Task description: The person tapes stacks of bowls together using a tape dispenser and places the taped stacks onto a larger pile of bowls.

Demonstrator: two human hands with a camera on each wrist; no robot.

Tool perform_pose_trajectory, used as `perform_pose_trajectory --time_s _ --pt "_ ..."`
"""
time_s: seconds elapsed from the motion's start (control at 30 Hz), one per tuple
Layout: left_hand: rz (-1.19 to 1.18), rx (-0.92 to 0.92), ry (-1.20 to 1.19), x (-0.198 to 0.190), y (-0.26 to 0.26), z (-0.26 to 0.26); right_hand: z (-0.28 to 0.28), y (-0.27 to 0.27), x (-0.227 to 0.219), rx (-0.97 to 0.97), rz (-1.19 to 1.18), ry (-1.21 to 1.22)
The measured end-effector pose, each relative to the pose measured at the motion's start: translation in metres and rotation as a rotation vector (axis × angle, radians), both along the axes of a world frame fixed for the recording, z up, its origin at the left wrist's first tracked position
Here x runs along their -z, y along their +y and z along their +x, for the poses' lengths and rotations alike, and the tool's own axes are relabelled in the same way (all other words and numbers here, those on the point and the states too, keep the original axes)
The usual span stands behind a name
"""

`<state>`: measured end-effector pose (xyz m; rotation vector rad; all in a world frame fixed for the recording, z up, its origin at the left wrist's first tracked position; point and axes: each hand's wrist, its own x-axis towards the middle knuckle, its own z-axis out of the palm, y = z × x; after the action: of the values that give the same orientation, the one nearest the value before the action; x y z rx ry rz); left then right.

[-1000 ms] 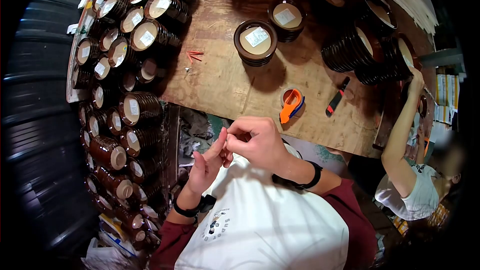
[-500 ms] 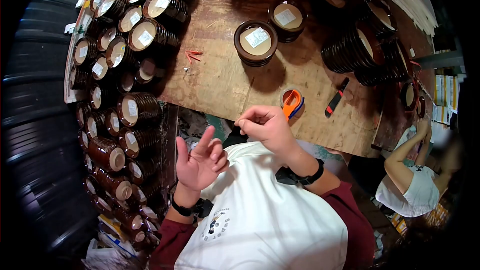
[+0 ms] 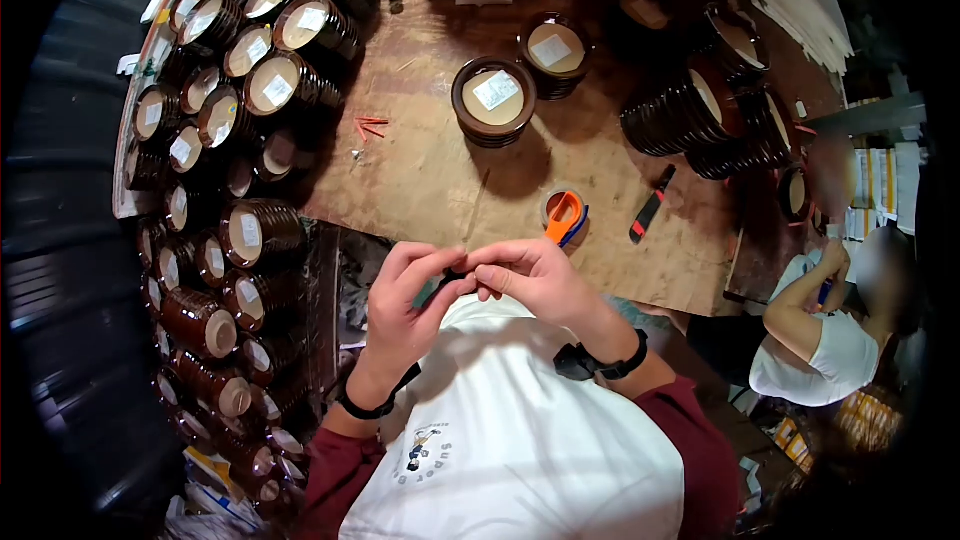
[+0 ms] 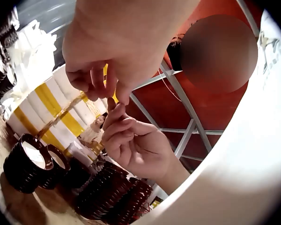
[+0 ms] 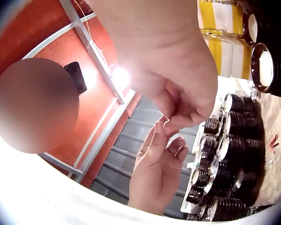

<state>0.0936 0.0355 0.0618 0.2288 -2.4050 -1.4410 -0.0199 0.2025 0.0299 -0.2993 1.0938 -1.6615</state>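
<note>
My left hand [image 3: 402, 300] and right hand [image 3: 548, 285] meet at the fingertips in front of my chest, near the table's front edge. Thumb and fingers of both hands are curled into a pinch. In the left wrist view the right hand [image 4: 138, 150] reaches up to the left hand's fingertips; the right wrist view shows the left hand [image 5: 157, 173] below the right one. I cannot tell whether something tiny is between them. Beyond the hands, an orange-and-blue tool [image 3: 566, 220] lies against a roll of tape [image 3: 551, 202]. A black-and-red utility knife [image 3: 653, 205] lies to its right.
Two stacks of brown-rimmed dishes [image 3: 493, 100] with labels stand mid-table on the wooden tabletop [image 3: 420, 180]. Many more stacks [image 3: 272, 85] crowd the left; others [image 3: 680, 115] lean at the right. Small red sticks [image 3: 370, 127] lie left of centre. Another person [image 3: 820, 340] sits at the right.
My hands touched at the fingertips, parted with the left fingers spread, and now meet again. The left hand has turned and curled its fingers. The person at the right has drawn an arm back from the stacks.
</note>
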Motion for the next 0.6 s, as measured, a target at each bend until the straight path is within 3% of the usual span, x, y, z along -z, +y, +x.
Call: perform_pose_trajectory --time_s 0.13,0.27,0.4,0.6 --pt "-0.066 0.028 -0.011 0.011 -0.005 -0.007 0.003 0.004 0.001 0.014 0.022 0.013" --pt "-0.377 0.087 0.128 0.018 -0.002 -0.019 0.006 0.013 0.006 0.059 0.088 -0.013" --pt "-0.213 0.139 0.054 0.039 -0.002 -0.023 0.004 0.035 0.027 0.057 0.18 0.013" --pt "0.069 0.057 -0.177 0.073 -0.015 -0.021 -0.001 0.099 0.088 0.277 0.4 0.008"
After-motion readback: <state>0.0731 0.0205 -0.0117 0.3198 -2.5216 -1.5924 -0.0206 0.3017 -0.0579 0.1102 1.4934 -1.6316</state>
